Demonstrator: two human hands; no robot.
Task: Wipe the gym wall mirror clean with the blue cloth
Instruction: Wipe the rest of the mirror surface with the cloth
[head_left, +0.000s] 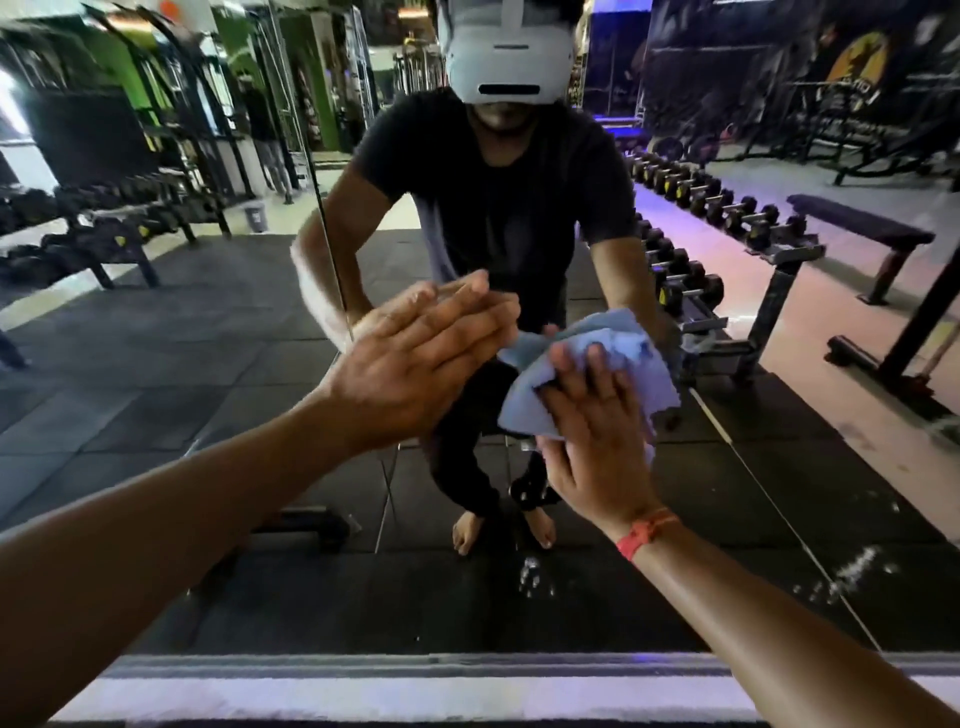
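The wall mirror (208, 338) fills the view and reflects me in a black shirt and white headset. My right hand (597, 431), with a red band at the wrist, presses the crumpled blue cloth (597, 343) flat against the glass just right of centre. My left hand (415, 364) rests flat on the mirror beside it, fingers straight and together, holding nothing; its reflection meets the fingertips. White smears and droplets (535, 574) mark the glass low down, and more smears (841, 571) sit at the lower right.
A vertical seam (327, 208) between mirror panels runs left of my left hand. A pale ledge (415, 686) borders the mirror's bottom edge. Reflected behind me are dumbbell racks (696, 218), a bench (857, 228) and black rubber floor tiles.
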